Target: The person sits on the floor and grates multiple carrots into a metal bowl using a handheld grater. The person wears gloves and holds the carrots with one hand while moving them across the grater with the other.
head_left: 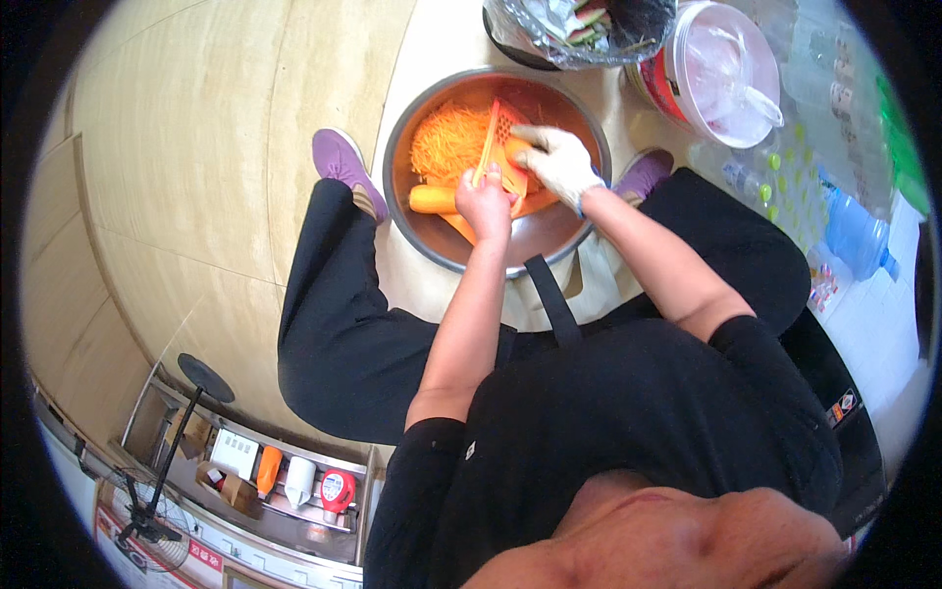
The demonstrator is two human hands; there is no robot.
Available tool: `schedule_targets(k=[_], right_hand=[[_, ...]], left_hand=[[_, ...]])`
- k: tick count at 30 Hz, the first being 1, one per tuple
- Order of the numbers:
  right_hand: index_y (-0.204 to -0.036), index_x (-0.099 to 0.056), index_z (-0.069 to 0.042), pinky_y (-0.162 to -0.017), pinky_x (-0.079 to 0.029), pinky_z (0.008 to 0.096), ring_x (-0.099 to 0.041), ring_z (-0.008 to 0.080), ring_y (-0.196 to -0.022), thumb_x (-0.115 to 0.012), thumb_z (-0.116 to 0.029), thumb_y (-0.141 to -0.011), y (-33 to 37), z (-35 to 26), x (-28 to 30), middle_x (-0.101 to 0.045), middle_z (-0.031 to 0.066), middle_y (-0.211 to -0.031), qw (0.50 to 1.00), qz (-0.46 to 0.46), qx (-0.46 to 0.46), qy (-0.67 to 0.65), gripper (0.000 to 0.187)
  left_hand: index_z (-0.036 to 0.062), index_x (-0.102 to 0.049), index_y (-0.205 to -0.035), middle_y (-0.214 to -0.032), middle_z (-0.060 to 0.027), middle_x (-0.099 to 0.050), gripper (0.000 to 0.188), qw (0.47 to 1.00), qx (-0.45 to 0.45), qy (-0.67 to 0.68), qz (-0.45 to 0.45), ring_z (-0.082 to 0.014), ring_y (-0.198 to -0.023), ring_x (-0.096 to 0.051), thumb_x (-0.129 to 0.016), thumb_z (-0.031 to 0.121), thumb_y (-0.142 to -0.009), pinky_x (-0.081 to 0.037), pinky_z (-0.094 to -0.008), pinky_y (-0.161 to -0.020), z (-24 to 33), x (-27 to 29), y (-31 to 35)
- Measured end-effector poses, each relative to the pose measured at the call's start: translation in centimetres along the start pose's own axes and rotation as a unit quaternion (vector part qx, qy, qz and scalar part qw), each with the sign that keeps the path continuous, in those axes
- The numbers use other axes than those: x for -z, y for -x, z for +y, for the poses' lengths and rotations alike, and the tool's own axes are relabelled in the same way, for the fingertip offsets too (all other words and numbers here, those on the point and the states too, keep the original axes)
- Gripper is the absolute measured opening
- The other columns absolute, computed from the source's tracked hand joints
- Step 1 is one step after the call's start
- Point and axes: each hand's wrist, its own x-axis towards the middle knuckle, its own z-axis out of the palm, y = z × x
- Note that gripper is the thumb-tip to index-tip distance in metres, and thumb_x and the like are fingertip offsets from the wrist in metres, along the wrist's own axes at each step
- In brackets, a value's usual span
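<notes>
A wide metal basin (530,253) stands on the floor between my feet. My bare left hand (483,204) is closed round the handle end of an orange grater (503,120), which slants up inside the basin. In a white glove, my right hand (561,165) grips a carrot (517,148) against the grater's face. A pile of shredded carrot (444,139) fills the basin's far left. Beside my left hand lies a peeled carrot (430,199); more carrot pieces show partly beneath the grater and my hands.
Past the basin stands a bin lined with a clear bag (648,25), holding scraps. A white bucket (703,108) with a plastic bag inside is right of it. Several plastic bottles and a blue water jug (856,236) lie farther right. A pedestal fan (157,530) is at lower left.
</notes>
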Motion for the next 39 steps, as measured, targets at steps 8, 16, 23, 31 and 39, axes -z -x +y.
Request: schedule_targets(k=[8, 16, 23, 31, 39], right_hand=[[-0.125, -0.057, 0.003, -0.088, -0.052, 0.0337, -0.063, 0.0232, -0.102, -0.064, -0.015, -0.084, -6.2, 1.1, 0.7, -0.067, 0.0170, -0.109, 0.999, 0.050, -0.007, -0.012, 0.045], [-0.138, -0.036, 0.005, -0.090, -0.055, 0.0456, -0.057, 0.0283, -0.110, -0.067, -0.009, -0.086, -0.6, 4.1, 4.4, -0.054, 0.0152, -0.121, 0.809, -0.152, -0.037, -0.566, 0.062], [-0.141, -0.039, 0.002, -0.102, -0.041, 0.0289, -0.054, 0.0191, -0.115, -0.072, -0.007, -0.076, -0.6, 1.5, 3.4, -0.055, 0.0116, -0.129, 0.982, -0.044, 0.068, -0.172, 0.073], [-0.130, -0.054, 0.001, -0.098, -0.044, 0.0281, -0.057, 0.0166, -0.111, -0.065, -0.001, -0.079, -2.1, 2.4, 0.5, -0.060, 0.0112, -0.124, 0.993, -0.029, 0.042, -0.107, 0.052], [-0.126, -0.059, -0.007, -0.101, -0.042, 0.0337, -0.058, 0.0295, -0.116, -0.066, -0.029, -0.078, -3.7, 0.4, 1.0, -0.061, 0.0166, -0.124, 0.989, 0.071, 0.098, 0.083, 0.053]], left_hand=[[-0.0008, -0.050, -0.078, -0.066, -0.0038, -0.050, 0.021, 1.000, -0.014, 0.022, 0.005, -0.0139, -0.043, -0.053, -0.064, 0.009, -0.089, -0.049, -0.0283, -0.037, 0.5, -0.3, 0.0], [-0.0009, -0.051, -0.076, -0.064, -0.0042, -0.051, 0.020, 1.000, -0.010, 0.028, -0.001, -0.0143, -0.041, -0.053, -0.062, 0.008, -0.090, -0.048, -0.0283, -0.037, 0.5, -0.5, 0.2], [-0.0009, -0.050, -0.074, -0.064, -0.0042, -0.051, 0.021, 1.000, -0.015, 0.011, 0.010, -0.0159, -0.043, -0.056, -0.063, 0.008, -0.088, -0.048, -0.0289, -0.037, 0.8, -0.9, 0.2], [0.0007, -0.052, -0.082, -0.067, -0.0029, -0.051, 0.015, 1.000, -0.008, -0.008, -0.001, -0.0156, -0.044, -0.055, -0.062, 0.009, -0.090, -0.046, -0.0274, -0.039, -0.2, -0.4, -0.2], [-0.0017, -0.052, -0.083, -0.069, -0.0039, -0.052, 0.016, 1.000, -0.012, 0.028, 0.005, -0.0138, -0.046, -0.053, -0.062, 0.009, -0.090, -0.048, -0.0273, -0.040, 0.3, -0.5, -0.4]])
